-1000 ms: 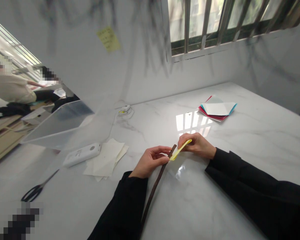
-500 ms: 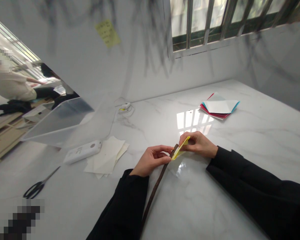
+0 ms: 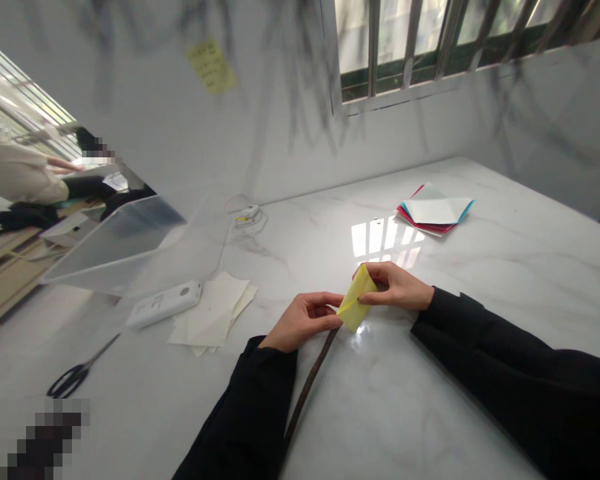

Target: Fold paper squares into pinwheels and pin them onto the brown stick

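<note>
My left hand (image 3: 303, 322) pinches the upper end of a thin dark brown stick (image 3: 307, 387) that runs down toward me over the white marble table (image 3: 505, 267). A small folded yellow paper (image 3: 356, 298) stands upright at the stick's tip and covers it. My right hand (image 3: 397, 285) holds the paper's right side with thumb and fingers. Both arms wear black sleeves.
Cream paper sheets (image 3: 213, 320) and a white remote-like device (image 3: 164, 304) lie to the left, black scissors (image 3: 77, 375) further left. A clear plastic bin (image 3: 125, 243) stands behind them. Coloured paper squares (image 3: 434, 213) lie at the back right. Another person (image 3: 23, 175) sits far left.
The yellow paper has turned from nearly edge-on to upright and now hides the stick's tip. Both hands have stayed in about the same place.
</note>
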Available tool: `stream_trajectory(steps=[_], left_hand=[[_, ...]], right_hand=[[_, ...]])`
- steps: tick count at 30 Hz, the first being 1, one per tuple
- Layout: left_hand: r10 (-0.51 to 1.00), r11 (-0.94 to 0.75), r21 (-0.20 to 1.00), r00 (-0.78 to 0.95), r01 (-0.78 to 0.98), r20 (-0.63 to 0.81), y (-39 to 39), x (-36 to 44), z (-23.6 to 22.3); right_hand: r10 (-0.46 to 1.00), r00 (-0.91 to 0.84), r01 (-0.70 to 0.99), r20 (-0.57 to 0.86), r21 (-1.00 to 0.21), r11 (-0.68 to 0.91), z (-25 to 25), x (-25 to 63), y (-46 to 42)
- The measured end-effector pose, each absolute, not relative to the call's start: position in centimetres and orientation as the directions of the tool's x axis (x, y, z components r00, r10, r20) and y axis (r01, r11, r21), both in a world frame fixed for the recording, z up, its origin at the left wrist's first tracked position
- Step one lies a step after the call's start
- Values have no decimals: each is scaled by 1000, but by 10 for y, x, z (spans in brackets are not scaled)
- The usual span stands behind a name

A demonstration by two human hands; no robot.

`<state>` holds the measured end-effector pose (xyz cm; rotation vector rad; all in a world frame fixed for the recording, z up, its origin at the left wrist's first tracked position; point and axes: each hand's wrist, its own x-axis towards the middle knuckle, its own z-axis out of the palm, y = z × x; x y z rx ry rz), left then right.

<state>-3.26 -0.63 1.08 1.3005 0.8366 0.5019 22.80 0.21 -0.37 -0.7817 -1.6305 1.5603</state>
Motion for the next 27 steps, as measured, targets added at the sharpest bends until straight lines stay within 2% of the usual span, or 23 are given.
stream_trajectory(steps=[7,16,20,22,24,27], left_hand=[[752,135,985,637,104,-170,-6,-29,17],[778,182,981,600,64,-183,-4,-34,10],[837,172,984,522,33,-164,-4,-31,10],[876,171,985,461,-26,-140,-3,-30,10],[902,178,980,414,-87,-127,-3,-28,10],[914,189,973,386,-130,-126,-1,-28,10]], right_hand=[[867,-496,-124,47,-992,-17,-4,232,8],[940,-333,-174,74,-985,16,-3,240,14],[954,-287,-181,91,-983,40,-3,241,18],[978,-157,-127,136,-985,117,-4,244,22],[982,-3,13,189,-982,189,-5,248,25],[966,55,230,253,-945,234,-6,251,23]])
